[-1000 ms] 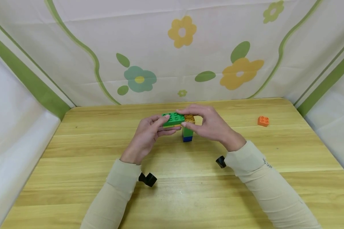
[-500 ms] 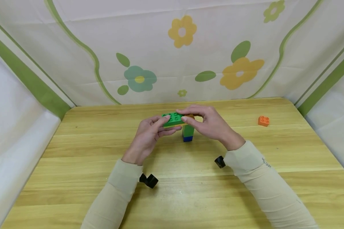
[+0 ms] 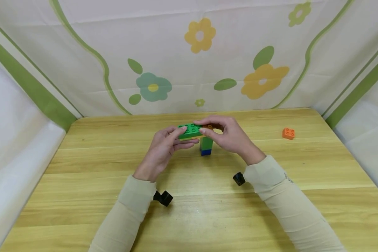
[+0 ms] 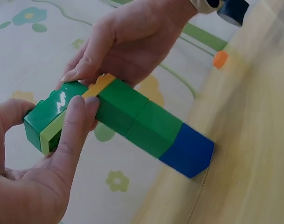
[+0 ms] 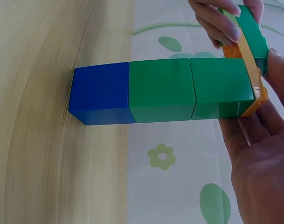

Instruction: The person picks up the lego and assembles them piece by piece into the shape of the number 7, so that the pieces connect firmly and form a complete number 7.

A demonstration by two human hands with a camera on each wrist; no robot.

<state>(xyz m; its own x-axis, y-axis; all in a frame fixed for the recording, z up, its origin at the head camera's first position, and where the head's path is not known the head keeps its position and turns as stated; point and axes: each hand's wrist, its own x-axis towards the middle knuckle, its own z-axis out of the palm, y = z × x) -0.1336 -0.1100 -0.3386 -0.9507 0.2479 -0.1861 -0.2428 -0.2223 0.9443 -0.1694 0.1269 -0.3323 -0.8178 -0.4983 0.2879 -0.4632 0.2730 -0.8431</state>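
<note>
A tower of square toy building bricks stands on the table: a blue brick (image 5: 102,93) at the bottom and two green bricks (image 5: 161,89) above it. Across its top lies a thin orange plate (image 5: 260,97) that juts out to the left. A long studded green brick (image 3: 189,130) sits over the plate's jutting part, with a light green plate (image 4: 49,137) under its left end. My left hand (image 3: 160,147) pinches this long brick, thumb on top and fingers beneath. My right hand (image 3: 231,136) pinches its right end between thumb and forefinger, the other fingers behind the tower.
A loose orange brick (image 3: 288,133) lies on the wooden table (image 3: 195,224) at the right. Behind the table hangs a white flowered cloth (image 3: 182,59). Black wrist cameras (image 3: 166,198) jut from both sleeves.
My right thumb has moved up from the orange plate's front to the long green brick's end, now covering part of the plate. The right forearm has shifted slightly left; the left hand stays put.
</note>
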